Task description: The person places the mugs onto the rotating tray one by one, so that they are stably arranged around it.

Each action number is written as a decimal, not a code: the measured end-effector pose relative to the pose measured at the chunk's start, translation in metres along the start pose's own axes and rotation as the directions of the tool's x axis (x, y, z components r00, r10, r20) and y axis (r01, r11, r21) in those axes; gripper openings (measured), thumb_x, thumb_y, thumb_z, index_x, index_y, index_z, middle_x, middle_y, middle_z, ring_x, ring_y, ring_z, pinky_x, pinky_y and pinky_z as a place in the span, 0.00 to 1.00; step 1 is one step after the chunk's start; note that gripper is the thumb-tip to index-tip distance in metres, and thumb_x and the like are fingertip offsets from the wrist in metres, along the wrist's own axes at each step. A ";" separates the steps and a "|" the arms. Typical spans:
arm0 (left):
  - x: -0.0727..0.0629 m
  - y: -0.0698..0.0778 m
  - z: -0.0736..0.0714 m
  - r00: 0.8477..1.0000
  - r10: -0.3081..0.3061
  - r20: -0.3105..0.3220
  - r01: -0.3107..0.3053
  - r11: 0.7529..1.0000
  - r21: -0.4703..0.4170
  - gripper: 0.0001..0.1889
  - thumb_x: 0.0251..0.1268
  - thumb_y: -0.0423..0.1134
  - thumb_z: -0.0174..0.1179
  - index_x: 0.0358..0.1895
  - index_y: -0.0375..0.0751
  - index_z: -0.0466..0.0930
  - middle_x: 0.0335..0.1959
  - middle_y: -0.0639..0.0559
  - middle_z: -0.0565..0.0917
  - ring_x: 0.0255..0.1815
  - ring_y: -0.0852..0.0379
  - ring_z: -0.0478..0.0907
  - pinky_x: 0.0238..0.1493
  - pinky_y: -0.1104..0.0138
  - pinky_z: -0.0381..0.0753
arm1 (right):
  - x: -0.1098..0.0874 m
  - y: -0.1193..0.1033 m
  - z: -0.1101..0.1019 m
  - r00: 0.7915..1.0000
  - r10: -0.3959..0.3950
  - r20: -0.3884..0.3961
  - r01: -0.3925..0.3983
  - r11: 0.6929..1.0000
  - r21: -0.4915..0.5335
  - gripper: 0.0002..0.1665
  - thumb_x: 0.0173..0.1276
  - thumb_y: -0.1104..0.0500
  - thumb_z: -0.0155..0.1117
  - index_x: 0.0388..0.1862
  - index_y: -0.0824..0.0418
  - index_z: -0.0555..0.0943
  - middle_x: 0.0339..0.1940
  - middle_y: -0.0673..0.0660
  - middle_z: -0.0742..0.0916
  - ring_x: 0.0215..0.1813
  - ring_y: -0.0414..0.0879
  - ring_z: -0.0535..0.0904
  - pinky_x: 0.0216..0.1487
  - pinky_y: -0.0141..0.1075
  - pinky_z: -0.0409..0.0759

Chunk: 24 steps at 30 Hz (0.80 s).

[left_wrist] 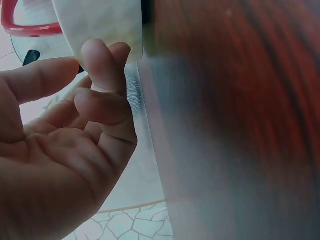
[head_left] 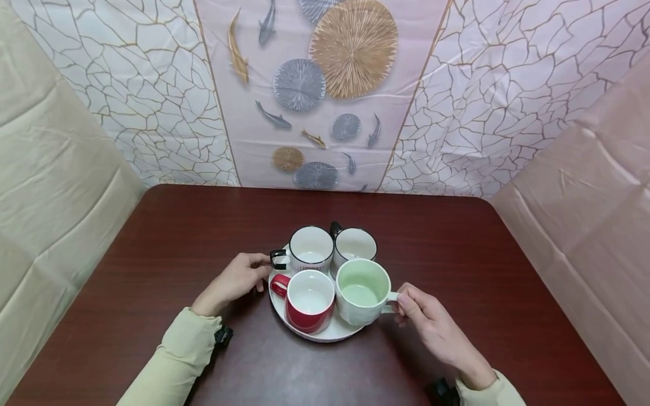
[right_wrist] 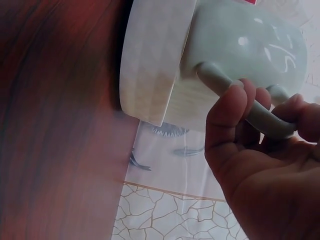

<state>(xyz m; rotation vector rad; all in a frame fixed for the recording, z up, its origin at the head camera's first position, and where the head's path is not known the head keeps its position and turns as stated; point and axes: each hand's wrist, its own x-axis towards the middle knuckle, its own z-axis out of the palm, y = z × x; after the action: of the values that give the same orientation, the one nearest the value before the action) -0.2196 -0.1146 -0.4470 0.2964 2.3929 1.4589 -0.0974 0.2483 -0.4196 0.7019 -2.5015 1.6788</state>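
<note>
My right hand (head_left: 431,324) grips the handle of a pale green mug (head_left: 363,285), thumb and fingers around the loop. In the right wrist view the green mug (right_wrist: 245,45) overlaps the faceted wall of a round white dish (right_wrist: 152,55). My left hand (head_left: 238,282) is at the left side of the white dish (head_left: 327,335), thumb near the rim and bent fingers against the outer wall. Beside the green mug is a red mug (head_left: 307,321), handle to the left. Behind them stand two white mugs with black rims and handles, one at left (head_left: 311,248), one at right (head_left: 355,242).
All the mugs are crowded close together on the dish. It stands on a dark reddish-brown table (head_left: 203,225) with rounded far corners. A patterned cloth (head_left: 325,141) hangs behind the table, and beige padded panels (head_left: 574,214) flank both sides.
</note>
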 end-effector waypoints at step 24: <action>0.003 -0.004 -0.001 1.000 0.014 0.008 -0.013 1.000 -0.026 0.19 0.66 0.31 0.51 0.57 0.28 0.76 0.25 0.47 0.82 0.20 0.51 0.76 0.21 0.63 0.73 | 0.024 0.027 0.003 0.996 0.000 0.084 0.003 0.999 -0.032 0.14 0.78 0.67 0.42 0.33 0.67 0.73 0.28 0.61 0.77 0.30 0.52 0.76 0.31 0.39 0.78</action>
<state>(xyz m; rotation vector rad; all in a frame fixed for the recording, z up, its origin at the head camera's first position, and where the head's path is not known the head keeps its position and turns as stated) -0.2231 -0.1164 -0.4501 0.3127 2.3679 1.4901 -0.1285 0.2462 -0.4375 0.7868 -2.5768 1.6375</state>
